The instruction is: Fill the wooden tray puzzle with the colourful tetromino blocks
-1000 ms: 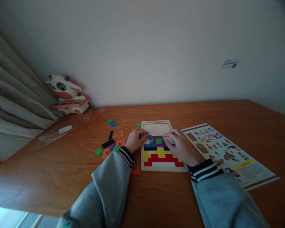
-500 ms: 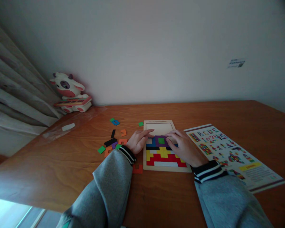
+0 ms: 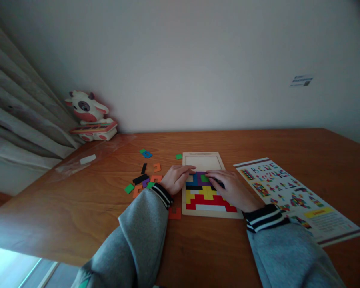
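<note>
Both hands lie flat on the puzzle tray, which sits near the desk's front edge. The left hand has its fingers stretched out, pressing nothing I can see gripped; the right hand likewise spreads over the purple piece, fingertips steadying it among the fitted rows. The tray's far half is bare. Loose pieces lie scattered toward the left edge, a picture sheet toward the right.

just one head cam, looking forward and down across the wooden table toward the wall at 12 o'clock, close in.
</note>
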Available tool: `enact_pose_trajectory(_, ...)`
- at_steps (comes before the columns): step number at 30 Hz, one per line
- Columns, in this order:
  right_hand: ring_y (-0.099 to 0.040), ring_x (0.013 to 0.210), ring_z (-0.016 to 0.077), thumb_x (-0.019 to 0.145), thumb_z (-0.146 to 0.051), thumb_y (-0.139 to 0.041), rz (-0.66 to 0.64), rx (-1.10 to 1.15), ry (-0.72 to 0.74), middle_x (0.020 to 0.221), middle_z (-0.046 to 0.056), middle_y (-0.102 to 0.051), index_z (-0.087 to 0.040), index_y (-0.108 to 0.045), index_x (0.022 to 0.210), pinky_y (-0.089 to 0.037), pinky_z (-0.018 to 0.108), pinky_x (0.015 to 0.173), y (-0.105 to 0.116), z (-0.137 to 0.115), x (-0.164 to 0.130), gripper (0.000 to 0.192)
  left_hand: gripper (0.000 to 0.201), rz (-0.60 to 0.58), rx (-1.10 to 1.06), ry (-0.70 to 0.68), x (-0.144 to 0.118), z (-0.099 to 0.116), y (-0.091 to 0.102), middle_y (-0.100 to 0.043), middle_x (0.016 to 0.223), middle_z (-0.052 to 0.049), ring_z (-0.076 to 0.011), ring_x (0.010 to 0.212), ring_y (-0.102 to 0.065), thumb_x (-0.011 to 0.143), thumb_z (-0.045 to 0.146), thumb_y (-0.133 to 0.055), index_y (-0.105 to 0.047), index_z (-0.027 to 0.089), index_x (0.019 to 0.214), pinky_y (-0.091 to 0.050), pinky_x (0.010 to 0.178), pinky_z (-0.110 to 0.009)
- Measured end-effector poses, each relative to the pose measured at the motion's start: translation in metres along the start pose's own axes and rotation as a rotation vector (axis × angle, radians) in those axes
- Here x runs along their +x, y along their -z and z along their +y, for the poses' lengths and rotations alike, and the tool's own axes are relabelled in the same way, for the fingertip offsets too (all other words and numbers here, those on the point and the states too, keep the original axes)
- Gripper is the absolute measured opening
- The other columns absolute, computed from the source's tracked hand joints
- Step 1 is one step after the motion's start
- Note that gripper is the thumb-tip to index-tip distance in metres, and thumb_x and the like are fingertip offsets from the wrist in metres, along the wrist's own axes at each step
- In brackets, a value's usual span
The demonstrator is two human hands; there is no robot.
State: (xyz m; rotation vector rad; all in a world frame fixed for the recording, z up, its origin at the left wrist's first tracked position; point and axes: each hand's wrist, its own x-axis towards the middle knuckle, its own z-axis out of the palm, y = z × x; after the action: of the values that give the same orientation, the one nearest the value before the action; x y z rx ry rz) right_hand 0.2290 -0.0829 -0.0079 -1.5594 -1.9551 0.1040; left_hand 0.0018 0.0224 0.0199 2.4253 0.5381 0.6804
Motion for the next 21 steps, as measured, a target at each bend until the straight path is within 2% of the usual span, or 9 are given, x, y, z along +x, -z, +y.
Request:
enact_pose_trajectory(8, -0.067, 0.108, 0.0226, 0.095, -0.023, -0.051, 0.0, 0.014, 0.003, 0.116, 0.005, -0.073, -0.024, -0.07, 0.111, -0.051, 0.044, 0.097, -0.001, 0.001, 0.0, 0.025, 0.036, 0.017, 0.043, -0.022, -0.001, 0.003, -0.002, -0.073, 0.114, -0.005, -0.0207, 0.111, -0.064, 0.099, 0.024, -0.035, -0.062, 0.018, 0.123, -0.046, 0.102, -0.037)
enact_pose_trajectory(11, -0.066, 0.109, 0.0226, 0.096, -0.025, -0.049, 0.009, 0.01, -0.007, 0.117, 0.006, -0.072, -0.023, -0.068, 0.113, -0.051, 0.044, 0.097, 0.001, -0.002, 0.0, 0.026, 0.033, 0.095, 0.154, -0.003, 0.001, -0.003, -0.003, -0.071, 0.114, -0.007, -0.0211, 0.109, -0.064, 0.097, 0.021, -0.038, -0.064, 0.018, 0.118, -0.048, 0.1, -0.037)
enact_pose_trajectory(13, -0.066, 0.108, 0.0232, 0.097, -0.026, -0.047, 0.024, 0.001, -0.018, 0.116, 0.007, -0.072, -0.022, -0.067, 0.114, -0.052, 0.044, 0.096, 0.004, -0.003, 0.0, 0.026, 0.029, 0.193, 0.284, 0.07, 0.001, -0.012, 0.002, -0.071, 0.113, -0.008, -0.0221, 0.107, -0.064, 0.092, 0.018, -0.046, -0.066, 0.019, 0.114, -0.048, 0.1, -0.039)
enact_pose_trajectory(16, -0.067, 0.107, 0.0237, 0.097, -0.028, -0.046, 0.058, -0.007, -0.015, 0.114, 0.009, -0.072, -0.021, -0.068, 0.111, -0.052, 0.044, 0.096, 0.007, -0.002, 0.001, 0.026, 0.028, 0.305, 0.468, 0.217, -0.005, -0.032, 0.021, -0.071, 0.111, -0.008, -0.0232, 0.107, -0.063, 0.087, 0.015, -0.052, -0.066, 0.018, 0.111, -0.048, 0.102, -0.04)
enact_pose_trajectory(18, -0.067, 0.107, 0.0239, 0.098, -0.029, -0.046, 0.082, -0.009, -0.007, 0.113, 0.009, -0.072, -0.021, -0.067, 0.11, -0.052, 0.044, 0.096, 0.006, -0.001, 0.001, 0.026, 0.028, 0.332, 0.565, 0.316, -0.015, -0.048, 0.037, -0.07, 0.115, -0.009, -0.0248, 0.112, -0.062, 0.088, 0.017, -0.052, -0.065, 0.016, 0.113, -0.046, 0.105, -0.042)
enact_pose_trajectory(21, -0.067, 0.107, 0.0244, 0.097, -0.03, -0.046, 0.096, -0.012, 0.001, 0.113, 0.008, -0.072, -0.022, -0.067, 0.11, -0.052, 0.044, 0.096, 0.005, 0.001, 0.0, 0.025, 0.033, 0.328, 0.663, 0.485, -0.032, -0.069, 0.054, -0.058, 0.137, -0.012, -0.0282, 0.13, -0.05, 0.095, 0.027, -0.047, -0.061, 0.016, 0.123, -0.038, 0.112, -0.047)
